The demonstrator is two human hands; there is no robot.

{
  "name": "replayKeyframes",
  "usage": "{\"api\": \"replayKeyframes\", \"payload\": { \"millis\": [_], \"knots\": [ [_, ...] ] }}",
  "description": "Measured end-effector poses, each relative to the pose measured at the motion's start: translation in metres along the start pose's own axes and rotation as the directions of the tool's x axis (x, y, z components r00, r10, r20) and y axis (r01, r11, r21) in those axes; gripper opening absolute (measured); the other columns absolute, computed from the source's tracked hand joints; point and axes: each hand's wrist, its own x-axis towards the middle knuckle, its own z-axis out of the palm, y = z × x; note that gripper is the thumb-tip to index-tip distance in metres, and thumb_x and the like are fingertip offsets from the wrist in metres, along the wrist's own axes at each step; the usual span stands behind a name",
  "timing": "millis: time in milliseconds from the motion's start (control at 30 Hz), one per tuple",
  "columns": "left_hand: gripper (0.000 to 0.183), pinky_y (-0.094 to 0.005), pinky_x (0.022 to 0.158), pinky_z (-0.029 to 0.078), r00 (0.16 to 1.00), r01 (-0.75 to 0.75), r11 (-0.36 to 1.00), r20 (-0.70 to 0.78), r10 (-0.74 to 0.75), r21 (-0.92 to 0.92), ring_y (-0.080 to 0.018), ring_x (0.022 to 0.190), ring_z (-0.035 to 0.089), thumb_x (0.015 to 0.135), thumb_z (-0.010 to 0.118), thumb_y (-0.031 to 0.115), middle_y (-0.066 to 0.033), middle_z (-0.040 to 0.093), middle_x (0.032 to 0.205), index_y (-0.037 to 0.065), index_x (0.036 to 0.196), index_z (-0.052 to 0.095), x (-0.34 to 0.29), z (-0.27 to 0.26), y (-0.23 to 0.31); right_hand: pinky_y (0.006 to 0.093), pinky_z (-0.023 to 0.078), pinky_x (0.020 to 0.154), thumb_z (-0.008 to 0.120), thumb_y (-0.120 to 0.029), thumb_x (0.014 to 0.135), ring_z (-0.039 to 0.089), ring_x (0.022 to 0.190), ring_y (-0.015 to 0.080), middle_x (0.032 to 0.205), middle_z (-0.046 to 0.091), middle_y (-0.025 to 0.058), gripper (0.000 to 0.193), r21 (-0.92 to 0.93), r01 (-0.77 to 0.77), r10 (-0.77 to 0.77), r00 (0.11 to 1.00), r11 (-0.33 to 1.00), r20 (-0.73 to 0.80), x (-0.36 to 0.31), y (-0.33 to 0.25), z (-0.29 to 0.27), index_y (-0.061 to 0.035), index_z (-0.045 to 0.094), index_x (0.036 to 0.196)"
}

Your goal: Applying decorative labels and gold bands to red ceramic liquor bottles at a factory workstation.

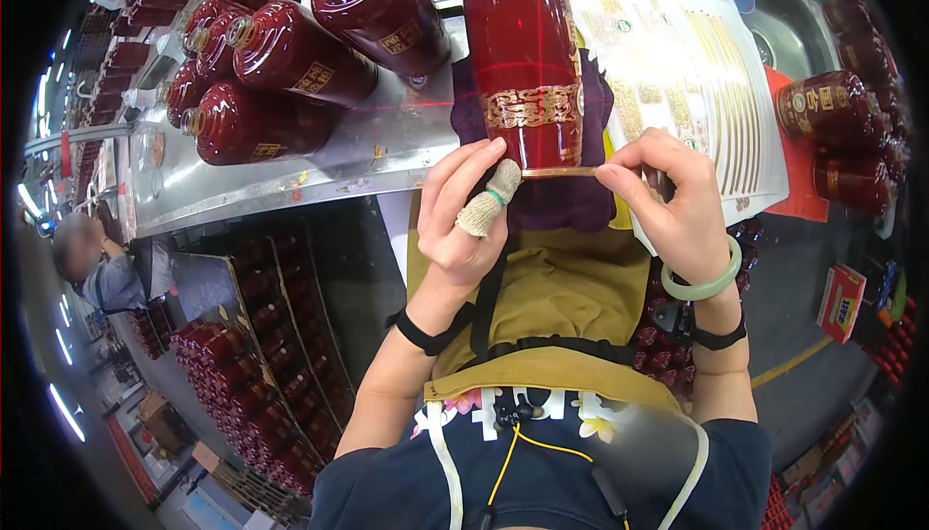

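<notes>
A large red glass bottle (523, 41) lies on its side on a folded purple cloth (585, 206), its neck away from me and its base toward me. Ornate gold patterning rings its lower part. Across the base end runs a thin gold strip (561, 172). My left hand (460, 215) is closed at the bottle's lower left edge, and its knit-covered thumb sits at the strip's left end. Between thumb and finger, my right hand (677, 206) pinches the strip's right end. A green bangle (704, 283) circles my right wrist.
Decal sheets (740, 123) with gold strips and patterns lie right of the bottle. Several red bottles (300, 60) crowd the metal table (387, 148) at left. More bottles (827, 104) stand beyond the sheets, near a sink (784, 27). Bottle racks (242, 375) line the floor at left.
</notes>
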Motion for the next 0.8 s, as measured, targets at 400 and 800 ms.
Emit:
{"api": "replayKeyframes", "payload": {
  "millis": [400, 800],
  "knots": [
    [0.026, -0.0423, 0.088, 0.061, 0.999, -0.035, 0.999, -0.025, 0.035, 0.017, -0.0355, 0.105, 0.072, 0.072, 0.074, -0.016, -0.0163, 0.075, 0.116, -0.006, 0.096, 0.075, -0.002, 0.003, 0.003, 0.0321, 0.043, 0.060, 0.081, -0.012, 0.088, 0.056, 0.064, 0.0163, 0.074, 0.065, 0.0074, 0.013, 0.021, -0.091, 0.091, 0.996, 0.996, -0.013, 0.001, 0.008, 0.009, -0.0008, 0.075, 0.086],
    [0.038, -0.0426, 0.096, 0.056, 0.998, -0.067, 0.987, 0.014, 0.066, 0.147, -0.0331, 0.117, 0.064, 0.075, 0.080, -0.008, -0.0136, 0.071, 0.122, 0.003, 0.111, 0.074, 0.000, 0.003, 0.014, 0.0339, 0.043, 0.062, 0.080, -0.012, 0.087, 0.056, 0.065, 0.0193, 0.074, 0.064, 0.0093, 0.015, 0.044, -0.068, 0.069, 0.997, 0.997, -0.031, 0.002, 0.006, 0.014, 0.0006, 0.074, 0.084]
  ]
}}
